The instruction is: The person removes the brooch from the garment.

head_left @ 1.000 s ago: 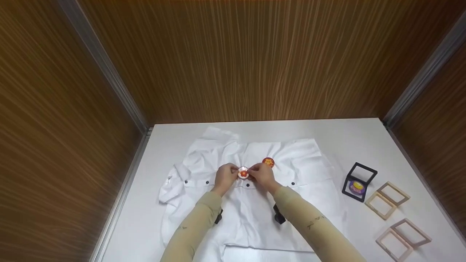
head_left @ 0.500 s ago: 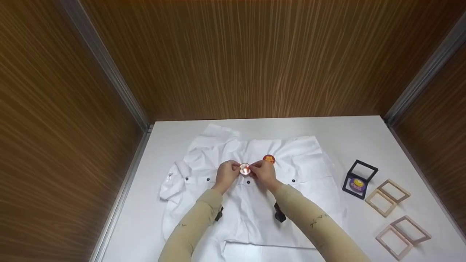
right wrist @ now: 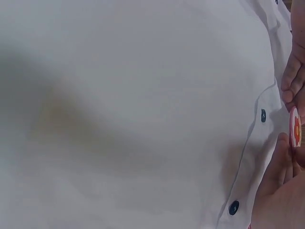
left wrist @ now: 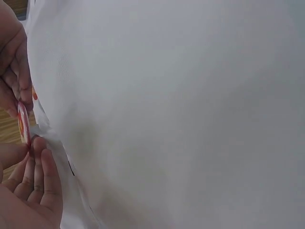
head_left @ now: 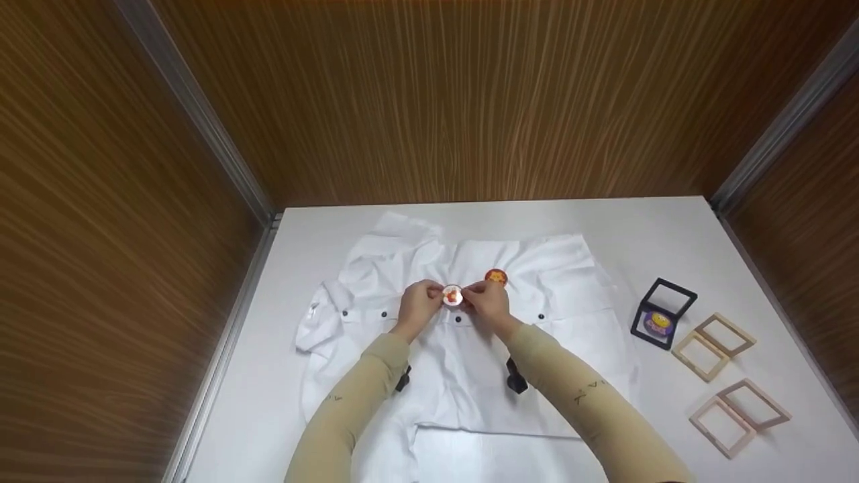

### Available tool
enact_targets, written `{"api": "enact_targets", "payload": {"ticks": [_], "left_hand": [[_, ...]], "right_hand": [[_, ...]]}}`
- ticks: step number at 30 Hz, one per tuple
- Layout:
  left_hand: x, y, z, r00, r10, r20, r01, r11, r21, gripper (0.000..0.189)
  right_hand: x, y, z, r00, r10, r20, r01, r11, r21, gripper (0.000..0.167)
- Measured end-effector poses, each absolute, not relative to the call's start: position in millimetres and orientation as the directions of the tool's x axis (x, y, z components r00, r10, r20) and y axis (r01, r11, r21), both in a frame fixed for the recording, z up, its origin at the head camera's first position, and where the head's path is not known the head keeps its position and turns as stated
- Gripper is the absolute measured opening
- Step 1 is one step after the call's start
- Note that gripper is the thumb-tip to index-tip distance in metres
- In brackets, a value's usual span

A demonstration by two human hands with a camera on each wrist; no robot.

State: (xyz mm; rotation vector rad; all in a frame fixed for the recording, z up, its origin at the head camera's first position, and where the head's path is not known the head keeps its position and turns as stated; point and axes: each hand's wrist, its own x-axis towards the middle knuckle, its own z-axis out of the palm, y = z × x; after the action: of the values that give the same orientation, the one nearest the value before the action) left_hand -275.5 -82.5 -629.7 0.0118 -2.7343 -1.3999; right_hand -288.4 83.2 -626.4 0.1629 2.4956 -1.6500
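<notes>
A round pin badge (head_left: 452, 295) with a red-orange flower on white is held at the shirt's buttoned strip. My left hand (head_left: 419, 307) pinches its left edge between thumb and fingers, and my right hand (head_left: 491, 306) pinches the right edge. Seen edge-on in the left wrist view, the badge (left wrist: 23, 123) stands between both sets of fingertips. The right wrist view shows the flower face of the badge (right wrist: 296, 128). Beneath the hands the white shirt (head_left: 483, 382) lies spread out, with dark buttons along its strip. A red-and-yellow round badge (head_left: 496, 276) sits on the shirt just beyond my right hand.
On the right of the white table (head_left: 644, 235) lie an open black case (head_left: 647, 325) holding a purple-and-yellow badge (head_left: 659, 323), an open tan case (head_left: 713, 347) and an open pink case (head_left: 738, 417). Wood-grain panels (head_left: 470, 100) stand at the back and sides.
The whole scene has shifted upward in the head view. Both hands keep their pinch on the flower badge, and the glare on its face has changed.
</notes>
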Motion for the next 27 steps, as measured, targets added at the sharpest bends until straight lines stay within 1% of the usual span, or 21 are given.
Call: {"api": "enact_targets", "payload": {"ticks": [7,11,19,23,27], "left_hand": [[-276.5,-82.1,-625.9,-0.999,-0.035,0.036,0.009,0.580,0.814,0.012],[-275.9,-82.9,-625.1,-0.999,-0.036,0.012,-0.011,0.580,0.815,0.014],[-278.3,-84.3,-621.5,-0.999,-0.047,-0.008,-0.034,0.582,0.812,0.018],[-277.3,-83.8,-621.0,-0.999,-0.045,0.003,-0.024,0.577,0.816,0.018],[-274.6,-82.5,-621.5,-1.000,-0.015,0.014,0.003,0.562,0.827,0.019]], "right_hand": [[-289.5,82.9,-622.8,-0.980,0.055,-0.191,0.197,0.397,-0.897,0.017],[-288.7,81.8,-622.9,-0.982,0.059,-0.181,0.190,0.400,-0.897,0.018],[-289.8,79.2,-618.1,-0.980,0.058,-0.188,0.196,0.350,-0.916,0.018],[-288.1,78.1,-616.3,-0.976,0.063,-0.207,0.216,0.337,-0.916,0.019],[-286.3,79.6,-617.0,-0.974,0.061,-0.219,0.227,0.307,-0.924,0.020]]}}
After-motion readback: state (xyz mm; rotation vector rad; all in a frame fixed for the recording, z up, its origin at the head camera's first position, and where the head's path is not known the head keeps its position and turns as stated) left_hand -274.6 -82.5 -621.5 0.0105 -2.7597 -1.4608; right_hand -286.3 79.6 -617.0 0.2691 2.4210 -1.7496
